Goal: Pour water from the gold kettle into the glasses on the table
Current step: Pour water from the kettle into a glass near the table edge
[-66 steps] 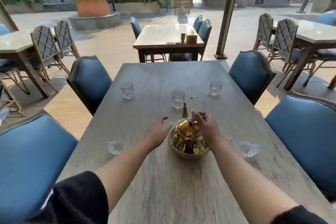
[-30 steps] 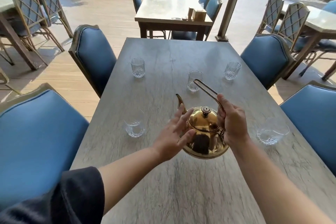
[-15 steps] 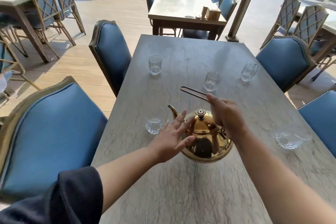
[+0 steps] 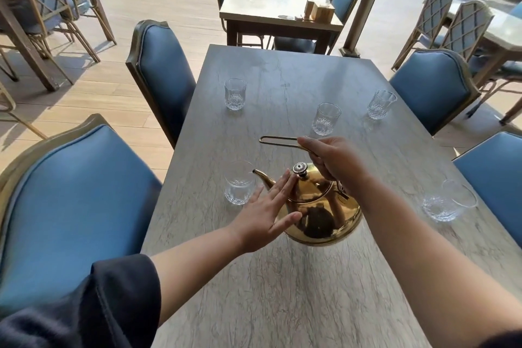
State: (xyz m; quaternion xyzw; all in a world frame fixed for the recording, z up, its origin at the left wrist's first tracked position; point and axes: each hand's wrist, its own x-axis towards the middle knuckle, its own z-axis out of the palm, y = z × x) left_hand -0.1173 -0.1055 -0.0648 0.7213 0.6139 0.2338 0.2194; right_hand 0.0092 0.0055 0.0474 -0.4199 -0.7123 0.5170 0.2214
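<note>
The gold kettle [image 4: 322, 212] is near the middle of the grey table [image 4: 282, 291], tilted left. My right hand [image 4: 336, 161] grips its wire handle [image 4: 278, 141]. My left hand [image 4: 268, 212] lies flat, fingers spread, against the kettle's left side by the lid knob. The spout [image 4: 261, 176] hangs over the rim of the near-left glass [image 4: 238, 186]. Further glasses stand at far left [image 4: 234, 94], centre [image 4: 325, 118], far right [image 4: 381, 104] and near right [image 4: 447, 202]. No stream of water is visible.
Blue padded chairs flank the table: two on the left [image 4: 161, 79] [image 4: 70, 206], two on the right [image 4: 432, 87] [image 4: 497, 178]. Another table [image 4: 268, 0] with small wooden boxes stands beyond, beside a post [image 4: 364, 3].
The kettle has swung left with its spout now over the near-left glass. My right hand keeps the handle; my left hand has slid up against the lid.
</note>
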